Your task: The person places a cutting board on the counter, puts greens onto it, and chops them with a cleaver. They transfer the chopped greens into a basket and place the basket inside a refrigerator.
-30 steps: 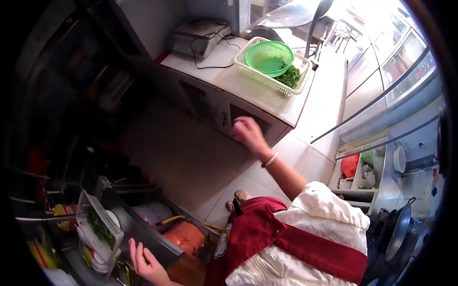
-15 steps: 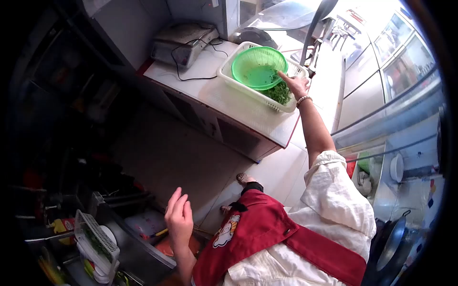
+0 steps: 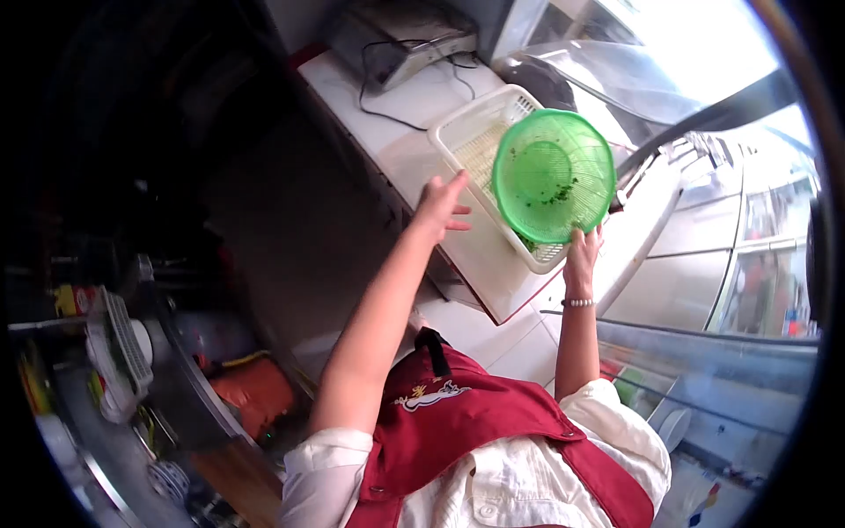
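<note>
My right hand (image 3: 582, 255) grips the near rim of a green plastic colander (image 3: 539, 172), which is tilted toward me and has small leaf scraps stuck inside. Beneath it is a white rectangular plastic basket (image 3: 478, 157), partly covered by the colander. A little of the leafy greens (image 3: 527, 243) shows at the basket's near end; the rest is hidden. My left hand (image 3: 442, 208) holds nothing, its fingers spread just beside the basket's left long side.
The basket stands on a white-topped counter (image 3: 396, 163) with a red edge. A scale (image 3: 409, 44) with a black cord sits at the back left. At lower left are a white rack (image 3: 123, 343) and an orange bag (image 3: 253, 392). Glass-fronted cabinets (image 3: 775, 238) line the right.
My left hand has come up from low on the left to the basket's side. My right hand has taken the colander's rim, and the colander has shifted toward the basket's near right, tilting toward me.
</note>
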Motion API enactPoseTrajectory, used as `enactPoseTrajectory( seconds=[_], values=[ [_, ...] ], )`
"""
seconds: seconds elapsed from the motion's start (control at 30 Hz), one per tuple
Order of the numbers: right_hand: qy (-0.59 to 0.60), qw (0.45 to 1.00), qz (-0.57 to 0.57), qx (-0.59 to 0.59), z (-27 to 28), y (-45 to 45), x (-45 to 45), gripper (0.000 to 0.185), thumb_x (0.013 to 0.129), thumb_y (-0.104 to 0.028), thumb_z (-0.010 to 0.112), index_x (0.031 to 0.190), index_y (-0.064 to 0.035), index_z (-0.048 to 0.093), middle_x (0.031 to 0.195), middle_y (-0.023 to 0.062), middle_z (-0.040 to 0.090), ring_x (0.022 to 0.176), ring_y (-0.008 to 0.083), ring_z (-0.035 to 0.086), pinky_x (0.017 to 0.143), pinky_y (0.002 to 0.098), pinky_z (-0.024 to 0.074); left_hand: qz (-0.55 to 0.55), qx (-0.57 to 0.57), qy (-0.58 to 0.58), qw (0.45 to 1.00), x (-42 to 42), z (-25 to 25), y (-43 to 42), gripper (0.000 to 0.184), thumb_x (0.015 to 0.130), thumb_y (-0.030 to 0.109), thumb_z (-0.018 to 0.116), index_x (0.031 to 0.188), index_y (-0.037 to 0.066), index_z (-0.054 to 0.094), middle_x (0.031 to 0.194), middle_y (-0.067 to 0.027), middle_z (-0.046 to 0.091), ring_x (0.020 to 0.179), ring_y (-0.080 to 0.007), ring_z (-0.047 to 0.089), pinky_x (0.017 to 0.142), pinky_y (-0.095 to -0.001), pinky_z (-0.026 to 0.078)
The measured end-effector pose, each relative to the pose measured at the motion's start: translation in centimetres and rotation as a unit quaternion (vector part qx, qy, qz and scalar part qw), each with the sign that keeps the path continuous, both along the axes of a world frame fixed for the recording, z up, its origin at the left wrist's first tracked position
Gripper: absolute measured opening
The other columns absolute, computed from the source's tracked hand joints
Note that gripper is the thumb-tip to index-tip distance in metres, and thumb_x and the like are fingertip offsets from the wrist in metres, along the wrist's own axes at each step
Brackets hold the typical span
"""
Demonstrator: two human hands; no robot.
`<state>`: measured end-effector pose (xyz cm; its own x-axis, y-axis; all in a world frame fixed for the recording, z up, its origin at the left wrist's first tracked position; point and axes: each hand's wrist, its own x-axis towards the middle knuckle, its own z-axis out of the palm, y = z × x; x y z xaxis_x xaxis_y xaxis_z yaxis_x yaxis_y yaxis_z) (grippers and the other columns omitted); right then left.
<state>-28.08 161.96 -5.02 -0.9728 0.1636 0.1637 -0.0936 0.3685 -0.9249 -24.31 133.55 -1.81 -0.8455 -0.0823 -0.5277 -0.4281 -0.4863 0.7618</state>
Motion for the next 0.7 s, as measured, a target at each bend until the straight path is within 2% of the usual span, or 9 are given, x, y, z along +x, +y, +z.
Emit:
enactPoseTrajectory(
  seconds=[0.27, 0.37, 0.4, 0.43, 0.5, 0.53, 0.6, 0.67, 0.7],
  values=[
    [-0.08, 0.971, 0.072, -0.216, -0.2, -4.7, 3.0, 0.025, 0.085, -0.003, 0.042, 0.107, 0.005, 0.051, 0.098, 0.0065, 0.053, 0.088, 0.0142, 0.05, 0.078, 0.0262, 0.0412, 0.09, -0.048, -0.013, 0.995, 2.5, -3.3, 1.9, 0.064, 0.082, 0.034, 0.059, 0.129, 0.0, 0.032, 0.095, -0.0157, 0.056, 0.054, -0.0191, 0.058, 0.047, -0.0315, 0.052],
    [-0.134, 0.96, 0.106, -0.22, -0.2, -5.4, 3.9, 0.026, 0.091, -0.013, 0.044, 0.112, 0.0006, 0.05, 0.093, 0.0051, 0.057, 0.084, 0.0106, 0.051, 0.066, 0.0234, 0.0424, 0.079, -0.14, 0.04, 0.986, 3.2, -6.3, 1.5, 0.05, 0.079, 0.034, 0.062, 0.113, 0.0, 0.05, 0.088, -0.0132, 0.062, 0.064, -0.0176, 0.061, 0.05, -0.0307, 0.05],
    [-0.115, 0.982, 0.085, -0.123, 0.2, -5.4, 5.1, 0.027, 0.092, -0.02, 0.043, 0.102, 0.0019, 0.054, 0.085, 0.0066, 0.056, 0.077, 0.013, 0.05, 0.061, 0.0261, 0.0407, 0.113, -0.198, 0.051, 0.972, 3.1, -7.7, 1.7, 0.047, 0.078, 0.036, 0.064, 0.107, 0.001, 0.055, 0.086, -0.012, 0.064, 0.067, -0.0169, 0.062, 0.052, -0.0309, 0.05],
    [0.069, 0.973, 0.145, 0.164, 1.1, -5.3, 6.1, 0.032, 0.092, -0.025, 0.04, 0.092, 0.0027, 0.057, 0.082, 0.0096, 0.055, 0.073, 0.0172, 0.051, 0.061, 0.031, 0.0419, 0.147, -0.258, 0.057, 0.953, 3.0, -9.1, 2.1, 0.043, 0.076, 0.037, 0.065, 0.101, 0.002, 0.06, 0.085, -0.0108, 0.065, 0.069, -0.0161, 0.062, 0.054, -0.031, 0.05],
    [-0.047, 0.964, 0.212, 0.151, 3.2, -6.5, 7.6, 0.029, 0.091, -0.021, 0.041, 0.091, 0.0038, 0.056, 0.085, 0.0138, 0.055, 0.08, 0.0217, 0.05, 0.068, 0.0352, 0.0428, 0.104, -0.298, 0.0, 0.949, 2.5, -11.6, 1.6, 0.06, 0.079, 0.039, 0.056, 0.112, -0.01, 0.049, 0.108, -0.0304, 0.054, 0.104, -0.0354, 0.055, 0.086, -0.0406, 0.046],
    [-0.012, 0.954, 0.232, 0.191, 3.2, -6.3, 8.0, 0.031, 0.091, -0.023, 0.042, 0.093, 0.0041, 0.057, 0.086, 0.0129, 0.055, 0.079, 0.0214, 0.051, 0.066, 0.035, 0.043, 0.129, -0.298, 0.041, 0.945, 5.5, -9.3, -0.3, 0.056, 0.077, 0.034, 0.06, 0.114, -0.007, 0.05, 0.109, -0.026, 0.056, 0.105, -0.0303, 0.055, 0.088, -0.0388, 0.044],
    [-0.124, 0.958, 0.244, -0.086, 5.3, -8.9, 10.1, 0.035, 0.092, -0.027, 0.044, 0.101, 0.0032, 0.058, 0.097, 0.0121, 0.057, 0.091, 0.0238, 0.054, 0.076, 0.0353, 0.0473, 0.251, -0.275, 0.136, 0.918, 10.7, -6.4, -1.5, 0.055, 0.073, 0.017, 0.061, 0.121, -0.005, 0.045, 0.114, -0.0221, 0.056, 0.11, -0.0265, 0.052, 0.094, -0.0356, 0.04],
    [-0.19, 0.931, 0.278, -0.139, 6.1, -10.2, 11.2, 0.033, 0.091, -0.026, 0.047, 0.105, 0.0025, 0.056, 0.102, 0.012, 0.056, 0.097, 0.0246, 0.053, 0.082, 0.0367, 0.0476, 0.349, -0.232, 0.245, 0.874, 16.7, -3.8, -3.8, 0.057, 0.071, 0.002, 0.055, 0.125, -0.005, 0.04, 0.119, -0.0224, 0.052, 0.113, -0.0278, 0.049, 0.098, -0.0346, 0.037],
    [-0.217, 0.915, 0.309, -0.14, 6.4, -11.4, 12.2, 0.032, 0.09, -0.024, 0.049, 0.106, 0.0021, 0.056, 0.104, 0.0119, 0.055, 0.098, 0.0248, 0.053, 0.082, 0.0373, 0.0477, 0.353, -0.226, 0.184, 0.889, 21.3, -1.3, -5.1, 0.054, 0.071, 0.001, 0.054, 0.122, -0.005, 0.041, 0.115, -0.0215, 0.053, 0.11, -0.0278, 0.051, 0.094, -0.0355, 0.039]
  ],
)
